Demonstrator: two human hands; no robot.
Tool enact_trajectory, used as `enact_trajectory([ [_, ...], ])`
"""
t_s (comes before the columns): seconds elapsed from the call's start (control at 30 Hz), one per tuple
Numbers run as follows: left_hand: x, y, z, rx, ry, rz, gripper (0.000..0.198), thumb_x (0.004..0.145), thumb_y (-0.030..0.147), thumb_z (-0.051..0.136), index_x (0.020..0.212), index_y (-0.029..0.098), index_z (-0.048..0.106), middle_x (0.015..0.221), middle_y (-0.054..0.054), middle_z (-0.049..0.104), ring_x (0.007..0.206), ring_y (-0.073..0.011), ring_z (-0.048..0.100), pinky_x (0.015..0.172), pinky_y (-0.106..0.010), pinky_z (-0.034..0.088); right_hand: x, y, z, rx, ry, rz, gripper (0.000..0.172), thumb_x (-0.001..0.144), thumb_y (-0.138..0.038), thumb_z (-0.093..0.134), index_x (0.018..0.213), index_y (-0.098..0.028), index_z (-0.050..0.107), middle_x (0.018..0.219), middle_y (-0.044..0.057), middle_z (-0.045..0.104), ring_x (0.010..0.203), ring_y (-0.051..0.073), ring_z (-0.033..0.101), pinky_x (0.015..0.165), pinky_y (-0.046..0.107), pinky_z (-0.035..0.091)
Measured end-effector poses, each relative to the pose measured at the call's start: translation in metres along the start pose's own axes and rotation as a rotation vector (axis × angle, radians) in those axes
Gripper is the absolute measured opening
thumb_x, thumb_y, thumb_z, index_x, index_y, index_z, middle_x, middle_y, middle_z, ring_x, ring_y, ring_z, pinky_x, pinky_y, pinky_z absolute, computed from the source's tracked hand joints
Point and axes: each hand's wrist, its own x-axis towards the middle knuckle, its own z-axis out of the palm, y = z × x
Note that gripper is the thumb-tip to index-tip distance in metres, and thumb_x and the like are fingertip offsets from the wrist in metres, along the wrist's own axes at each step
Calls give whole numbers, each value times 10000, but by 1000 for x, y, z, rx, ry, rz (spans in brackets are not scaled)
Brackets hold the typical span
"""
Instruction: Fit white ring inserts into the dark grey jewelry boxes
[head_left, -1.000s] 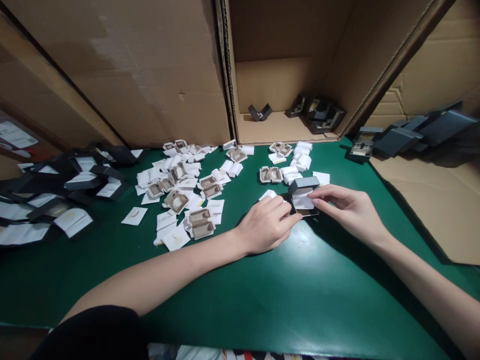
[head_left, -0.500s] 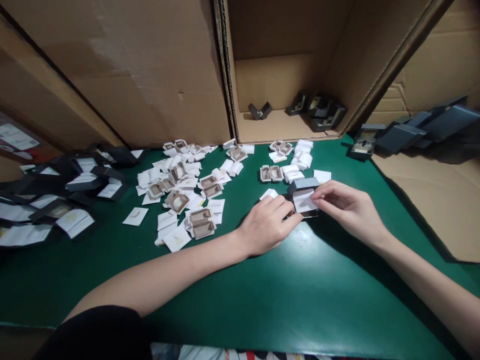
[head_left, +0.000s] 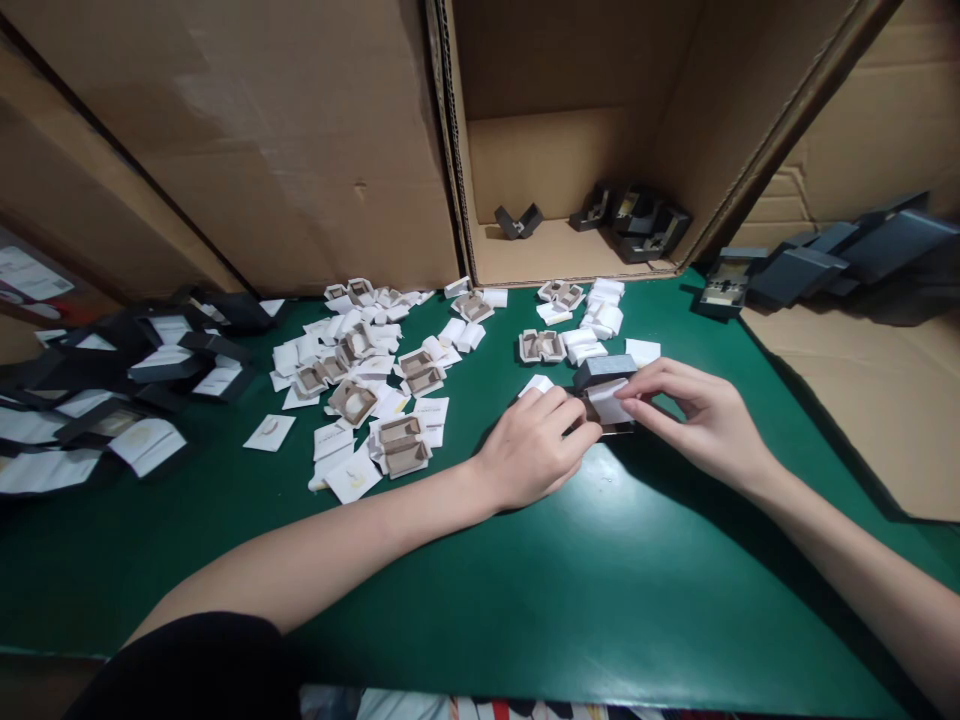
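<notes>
A small dark hinged jewelry box (head_left: 602,370) stands open on the green table, its lid raised at the back. The curled fingers of my left hand (head_left: 534,442) hold it at its left side; their tips are partly hidden. With thumb and forefinger, my right hand (head_left: 686,415) pinches a white lining piece (head_left: 610,402) inside the box. Just left of the box a white piece (head_left: 536,384) lies partly behind my left hand. Behind my right hand is a flat white card (head_left: 643,351). Grey-brown card inserts (head_left: 541,346) and white pads rest farther back.
Many white cards and inserts (head_left: 352,402) are heaped left of centre. Dark boxes with white linings (head_left: 169,362) pile up at far left. A large carton (head_left: 540,160) at the back holds several open dark boxes (head_left: 649,222). More dark boxes (head_left: 806,275) lie on cardboard (head_left: 862,400) at right.
The white lining piece has shifted and tilted in the pinch of my right hand, showing more of the box's inside at left. Both hands have stayed nearly in place.
</notes>
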Motion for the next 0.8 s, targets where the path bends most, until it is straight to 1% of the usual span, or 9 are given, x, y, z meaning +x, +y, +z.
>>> enact_trajectory([
  [0.07,1,0,-1,-42,52,-30,161,920,186,430,929,142,584,872,-67,592,815,-192,501,672,-315,361,0,1,-1,76,10,15,39,814,-221,640,848,-233,656,843,31,629,779,172,605,677,312,497],
  [0.17,1,0,-2,-157,176,-123,141,928,258,460,919,140,537,817,-47,586,754,-175,499,646,-305,352,-2,0,-1,123,78,-17,89,813,-187,629,888,-234,624,852,35,619,790,175,612,653,301,512],
  [0.23,1,1,-2,-245,240,-184,225,930,357,492,975,137,512,788,-34,580,733,-171,506,643,-301,361,-4,-4,1,49,96,-144,180,796,-118,625,931,-236,618,861,39,638,802,181,627,672,313,522],
  [0.33,1,1,0,-370,251,-199,393,895,471,542,1096,139,488,792,-29,582,746,-178,527,678,-305,400,-6,-12,5,-86,48,-397,334,754,1,613,1002,-224,619,877,47,675,806,180,645,698,325,532],
  [0.43,2,0,0,-470,217,-171,249,923,352,517,1075,154,526,815,-38,604,765,-176,538,718,-311,428,-9,-19,11,-87,51,-497,427,732,38,620,1079,-209,600,904,57,689,813,178,654,697,316,541],
  [0.53,2,0,0,-555,232,-199,109,925,206,474,938,168,575,787,-32,620,757,-162,538,732,-304,443,-11,-20,15,-77,40,-403,482,734,-15,661,1155,-221,549,922,51,679,824,176,652,708,310,541],
  [0.63,2,0,0,-637,276,-303,92,903,204,515,867,174,594,770,-18,625,746,-147,552,717,-284,458,-12,-19,17,-58,11,-222,504,766,-100,668,1212,-239,480,899,31,664,836,179,651,766,330,530],
  [0.73,3,0,-1,-679,270,-382,94,892,227,544,845,174,606,776,-14,626,752,-140,562,695,-267,463,-12,-18,16,85,50,-25,376,806,-155,640,1135,-250,486,858,12,648,810,168,646,772,323,521],
  [0.8,4,-1,-1,-662,249,-381,99,891,224,543,840,174,612,773,-14,621,763,-144,554,707,-273,465,-11,-19,15,210,121,100,293,805,-190,651,1049,-253,503,868,12,638,810,165,643,755,309,526],
])
